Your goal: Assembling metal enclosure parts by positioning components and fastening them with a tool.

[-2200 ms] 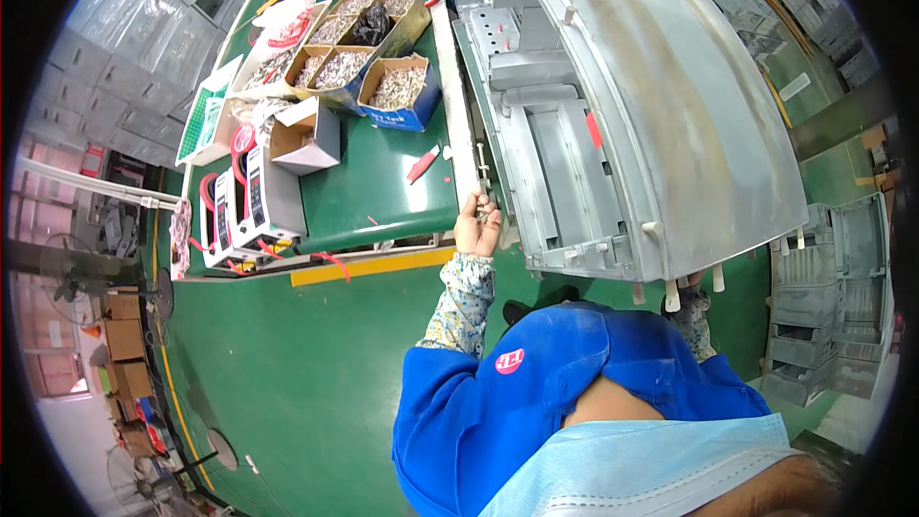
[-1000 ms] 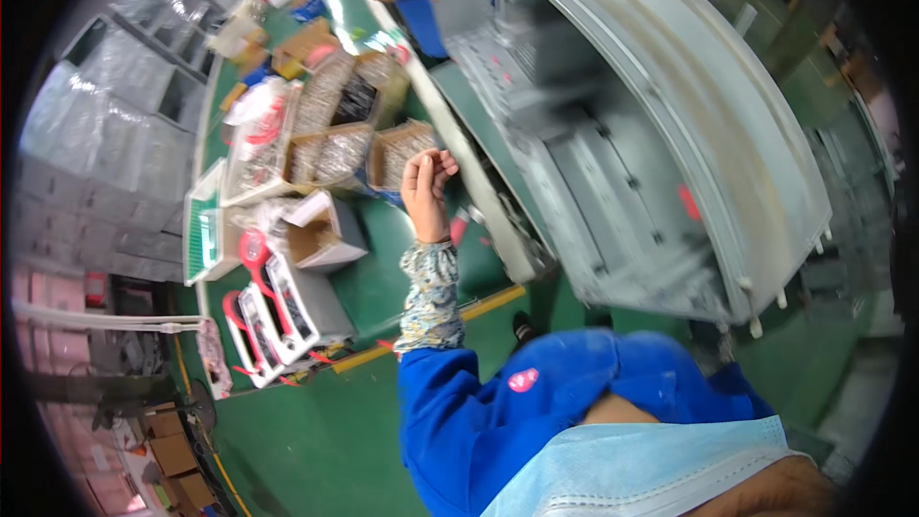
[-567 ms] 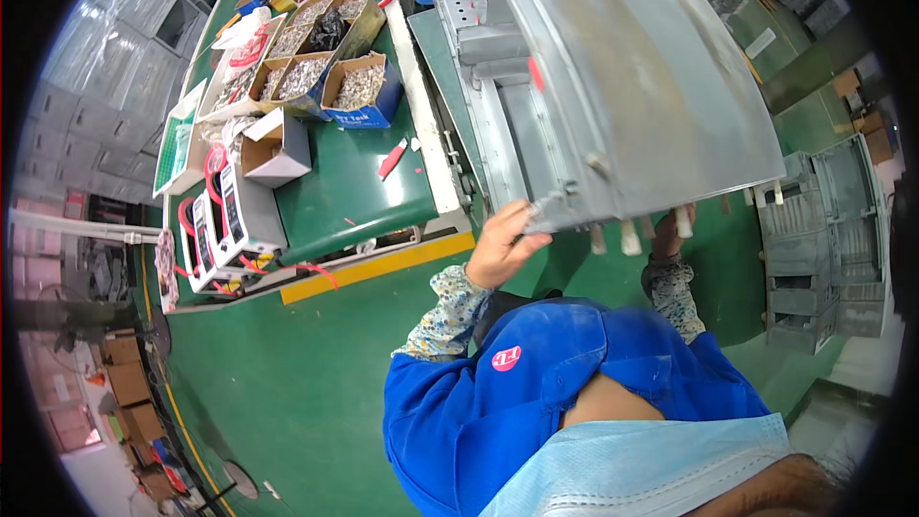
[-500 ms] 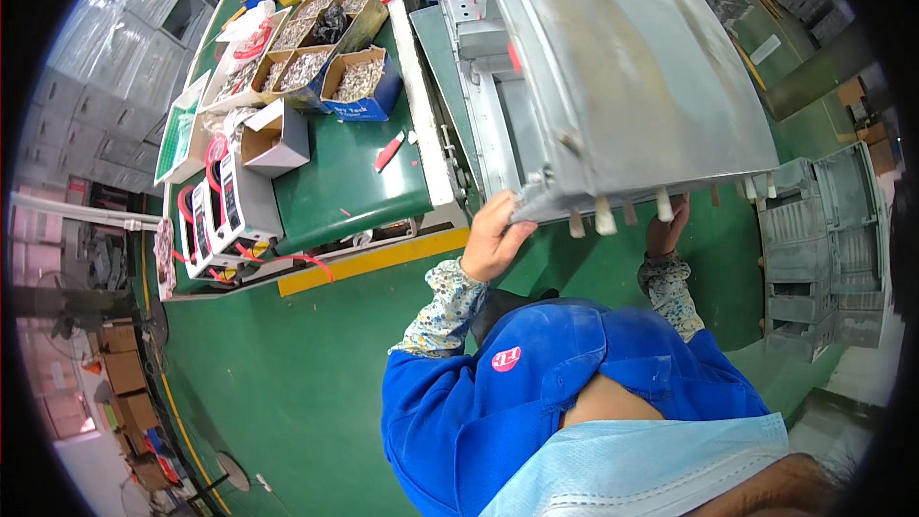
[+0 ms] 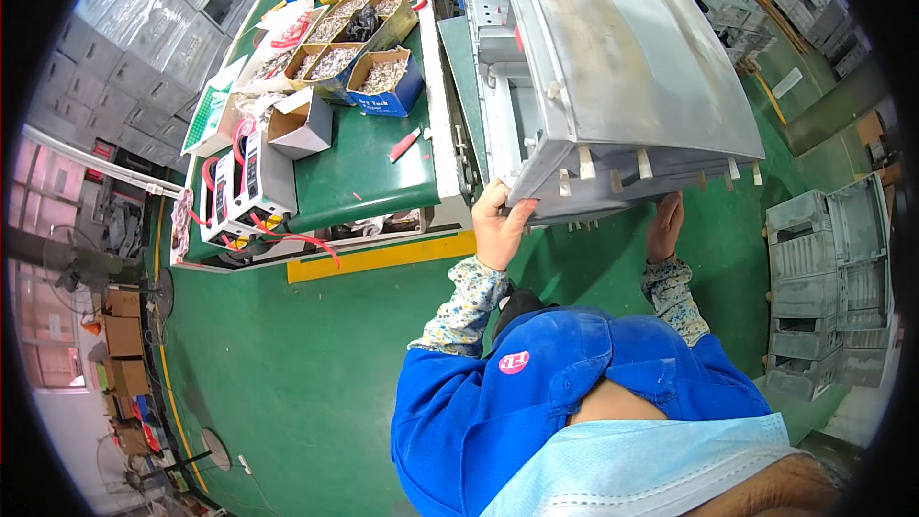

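Note:
A large grey metal housing (image 5: 651,67) with a curved, streaked top stands at an angle in front of me, beside the workbench. Several pale plugs (image 5: 587,164) stick out of its near end. My left hand (image 5: 501,227) is closed on the near left lower corner, thumb on the end face. At the lower edge further right is my right hand (image 5: 664,228), its fingers pointing up against the housing; their tips are partly hidden. Inside the open left side, a frame and a perforated plate (image 5: 491,10) show.
The green-topped workbench (image 5: 369,168) at left carries boxes of small parts (image 5: 385,77), a white open carton (image 5: 300,124), power units with red cables (image 5: 251,182) and a red-handled tool (image 5: 404,145). Grey castings (image 5: 804,278) are stacked at right. A yellow strip (image 5: 383,258) edges the bench base.
The housing's near end has tilted up, and more of the plugged end face shows. Both hands stay at its lower edge; more of my right hand is visible. The view has shifted slightly.

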`<state>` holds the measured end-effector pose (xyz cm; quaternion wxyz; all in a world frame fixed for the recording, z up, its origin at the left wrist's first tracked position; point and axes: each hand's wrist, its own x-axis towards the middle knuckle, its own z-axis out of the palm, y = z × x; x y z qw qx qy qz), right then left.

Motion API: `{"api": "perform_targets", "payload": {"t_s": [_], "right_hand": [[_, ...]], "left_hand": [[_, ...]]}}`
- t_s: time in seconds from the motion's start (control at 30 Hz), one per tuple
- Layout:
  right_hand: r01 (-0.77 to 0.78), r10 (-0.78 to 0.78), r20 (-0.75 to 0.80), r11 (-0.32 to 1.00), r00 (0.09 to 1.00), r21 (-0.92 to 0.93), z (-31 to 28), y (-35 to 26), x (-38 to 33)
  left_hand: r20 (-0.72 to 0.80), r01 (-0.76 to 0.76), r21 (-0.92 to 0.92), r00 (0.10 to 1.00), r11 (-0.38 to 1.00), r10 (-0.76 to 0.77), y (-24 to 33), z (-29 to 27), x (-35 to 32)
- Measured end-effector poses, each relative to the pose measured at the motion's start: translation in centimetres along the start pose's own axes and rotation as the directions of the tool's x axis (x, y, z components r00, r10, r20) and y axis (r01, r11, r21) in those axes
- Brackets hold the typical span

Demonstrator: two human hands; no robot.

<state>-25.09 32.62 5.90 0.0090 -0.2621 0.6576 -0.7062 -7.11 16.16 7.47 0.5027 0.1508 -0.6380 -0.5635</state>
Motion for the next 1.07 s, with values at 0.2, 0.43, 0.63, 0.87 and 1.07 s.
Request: {"api": "perform_targets", "payload": {"t_s": [0.2,0.43,0.63,0.87,1.07], "right_hand": [[-0.024,0.024,-0.006,0.998,1.0,0.05,-1.8,3.3,-0.5],[-0.144,0.261,-0.188,0.866,0.947,0.48,-0.9,3.8,-0.6],[-0.156,0.187,0.011,0.781,0.982,0.604,-2.8,5.2,0.6],[-0.287,0.425,0.051,0.512,0.904,0.809,-9.5,12.0,4.3],[-0.339,0.354,0.264,0.171,0.897,0.925,-13.3,11.7,7.9]], "left_hand": [[0.109,-0.327,0.429,0.944,0.842,0.311,1.0,0.2,1.0],[0.369,-0.526,0.261,0.829,0.81,0.42,0.6,1.6,2.5],[0.464,-0.605,0.228,0.756,0.762,0.462,2.6,6.7,3.0],[0.624,-0.689,0.28,0.66,0.669,0.419,4.1,15.5,3.0],[0.635,-0.691,0.41,0.685,0.595,0.358,3.9,23.8,0.6]]}}
